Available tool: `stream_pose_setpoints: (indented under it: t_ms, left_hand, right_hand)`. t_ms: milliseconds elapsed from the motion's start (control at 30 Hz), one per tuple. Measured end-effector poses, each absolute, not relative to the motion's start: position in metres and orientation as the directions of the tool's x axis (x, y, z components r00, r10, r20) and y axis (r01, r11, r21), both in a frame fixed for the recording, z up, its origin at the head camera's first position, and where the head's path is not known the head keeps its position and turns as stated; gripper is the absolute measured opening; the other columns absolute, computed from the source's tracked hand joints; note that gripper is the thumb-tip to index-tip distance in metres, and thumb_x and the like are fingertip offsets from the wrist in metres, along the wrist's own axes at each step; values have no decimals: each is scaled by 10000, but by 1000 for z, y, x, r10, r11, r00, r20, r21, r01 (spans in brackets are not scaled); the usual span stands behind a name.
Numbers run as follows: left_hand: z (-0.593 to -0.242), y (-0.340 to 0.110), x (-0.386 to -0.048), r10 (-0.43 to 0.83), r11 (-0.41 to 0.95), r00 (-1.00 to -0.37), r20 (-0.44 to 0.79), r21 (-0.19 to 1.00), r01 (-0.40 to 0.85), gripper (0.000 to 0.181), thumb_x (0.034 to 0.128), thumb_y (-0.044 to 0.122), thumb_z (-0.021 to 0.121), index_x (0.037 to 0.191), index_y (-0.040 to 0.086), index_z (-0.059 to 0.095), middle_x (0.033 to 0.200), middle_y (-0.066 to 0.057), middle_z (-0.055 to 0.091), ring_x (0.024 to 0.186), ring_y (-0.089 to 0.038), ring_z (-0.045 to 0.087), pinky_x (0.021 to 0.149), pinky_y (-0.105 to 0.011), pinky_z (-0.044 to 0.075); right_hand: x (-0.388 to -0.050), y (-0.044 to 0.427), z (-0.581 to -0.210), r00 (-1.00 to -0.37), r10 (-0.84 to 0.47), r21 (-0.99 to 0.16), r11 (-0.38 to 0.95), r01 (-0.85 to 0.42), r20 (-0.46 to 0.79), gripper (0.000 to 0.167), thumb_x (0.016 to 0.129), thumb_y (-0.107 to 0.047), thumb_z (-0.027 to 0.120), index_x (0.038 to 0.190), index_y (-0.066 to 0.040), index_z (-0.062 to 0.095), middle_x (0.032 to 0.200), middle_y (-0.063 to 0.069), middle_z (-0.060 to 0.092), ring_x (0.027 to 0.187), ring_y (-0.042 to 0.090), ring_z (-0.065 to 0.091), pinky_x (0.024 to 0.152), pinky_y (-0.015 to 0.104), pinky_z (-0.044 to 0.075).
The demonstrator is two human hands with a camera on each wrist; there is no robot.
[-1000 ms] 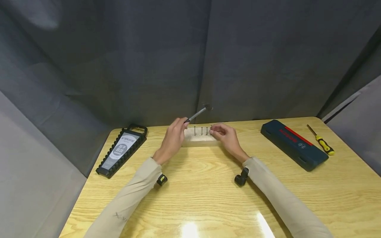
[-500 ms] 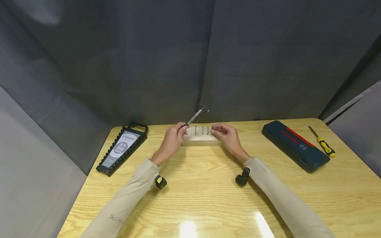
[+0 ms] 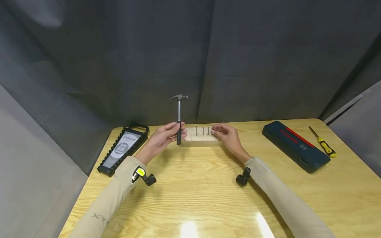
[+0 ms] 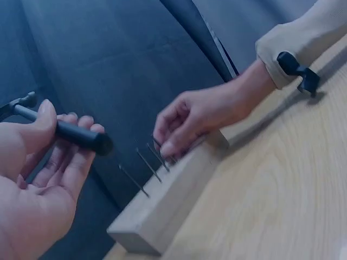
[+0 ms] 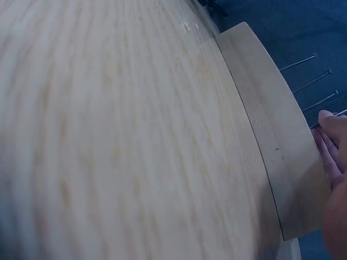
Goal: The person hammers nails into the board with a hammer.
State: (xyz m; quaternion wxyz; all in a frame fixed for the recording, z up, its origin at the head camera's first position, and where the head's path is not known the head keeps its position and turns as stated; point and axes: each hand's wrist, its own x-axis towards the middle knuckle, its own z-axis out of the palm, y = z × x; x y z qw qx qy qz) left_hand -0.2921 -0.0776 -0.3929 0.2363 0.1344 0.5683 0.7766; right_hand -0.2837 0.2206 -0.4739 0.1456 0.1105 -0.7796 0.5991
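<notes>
A small claw hammer (image 3: 179, 110) stands upright in my left hand (image 3: 160, 138), its head at the top. In the left wrist view, the thumb pinches the black handle (image 4: 76, 134) against the fingers. A pale wooden block (image 3: 202, 143) lies at the table's back edge. Three nails (image 4: 134, 181) stand in its top in a row. At the row's right end, my right hand (image 3: 228, 136) pinches another nail (image 5: 340, 113) between thumb and fingertips. Its lower end is hidden by the fingers.
A black wrench rack (image 3: 123, 148) lies at the left of the wooden table (image 3: 202, 198). To the right are a dark blue case (image 3: 293, 145) with a red stripe and a yellow-and-black screwdriver (image 3: 324, 145). A grey curtain (image 3: 134, 66) hangs behind the table.
My left hand has turned palm-up and moved a little left. The hammer has swung from leaning right to upright, left of the nails. My right hand stays at its nail.
</notes>
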Motion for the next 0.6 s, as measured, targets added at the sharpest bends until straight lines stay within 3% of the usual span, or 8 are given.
stream_pose_setpoints:
  t_ms: [133, 267, 400, 600]
  left_hand:
    - [-398, -87, -296, 521, -184, -845, -119, 951, -247, 443, 1109, 105, 519, 1497, -102, 464, 1169, -68, 711, 1026, -182, 728, 1191, -537, 389]
    - [-407, -96, -301, 499, -73, -848, -180, 966, -248, 404, 1095, 92, 552, 1453, -94, 536, 1339, -278, 650, 1119, -303, 733, 1153, -534, 434]
    - [-416, -102, -306, 474, 53, -853, -218, 974, -220, 406, 1079, 83, 585, 1422, -133, 550, 1401, -372, 567, 1200, -404, 686, 1055, -465, 541]
    - [-428, -104, -311, 426, 137, -871, -247, 969, -208, 407, 1065, 97, 621, 1363, -176, 575, 1294, -369, 641, 1168, -399, 702, 908, -356, 618]
  right_hand:
    - [-286, 224, -483, -927, 9, -896, 261, -361, 376, 220, 966, -13, 741, 1162, 85, 718, 1123, 296, 723, 977, 220, 737, 832, 132, 566]
    - [-287, 225, -487, -922, 0, -890, 261, -374, 387, 206, 959, -48, 760, 1140, 48, 732, 1096, 253, 739, 934, 77, 724, 830, 138, 570]
    - [-288, 225, -486, -912, -8, -879, 263, -397, 409, 190, 962, -61, 760, 1132, 21, 737, 1084, 216, 747, 931, 48, 719, 837, 153, 576]
    - [-288, 224, -481, -914, -13, -875, 283, -392, 405, 196, 971, -76, 755, 1148, 5, 733, 1103, 208, 743, 946, 62, 714, 840, 149, 570]
